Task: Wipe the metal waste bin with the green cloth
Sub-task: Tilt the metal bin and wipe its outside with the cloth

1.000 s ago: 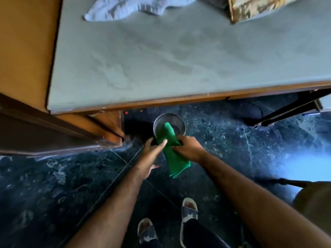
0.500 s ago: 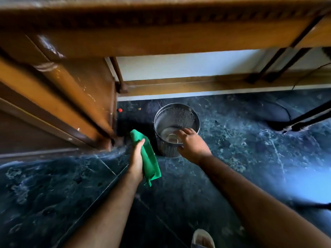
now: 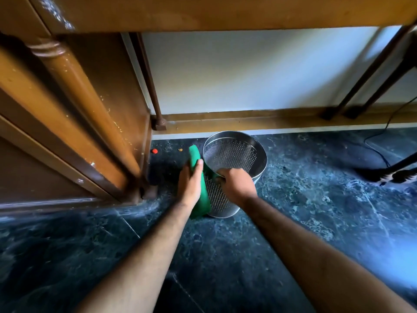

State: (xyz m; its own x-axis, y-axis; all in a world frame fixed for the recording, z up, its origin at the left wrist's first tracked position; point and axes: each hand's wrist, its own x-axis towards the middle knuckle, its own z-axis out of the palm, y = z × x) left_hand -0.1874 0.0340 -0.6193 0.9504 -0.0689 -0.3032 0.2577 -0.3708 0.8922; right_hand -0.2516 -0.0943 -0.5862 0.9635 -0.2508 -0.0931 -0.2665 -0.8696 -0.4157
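Observation:
A perforated metal waste bin [image 3: 237, 154] stands on the dark marble floor under the table, tilted slightly toward me. My right hand [image 3: 237, 185] grips its near rim, fingers curled over the edge. My left hand [image 3: 189, 184] presses the green cloth [image 3: 203, 195] flat against the bin's left outer wall. The cloth runs from above my fingertips down to the bin's base. The bin looks empty inside.
A brown wooden cabinet with a turned post [image 3: 90, 114] stands close on the left. The table's underside [image 3: 225, 12] hangs overhead, dark legs [image 3: 365, 75] at right. A small red bit [image 3: 154, 151] lies on the floor. A black cable [image 3: 379, 150] trails at right.
My head has dropped lower, under the table. The cloth passed from my right hand to my left, which then brought it against the bin's left side. My right hand took the rim.

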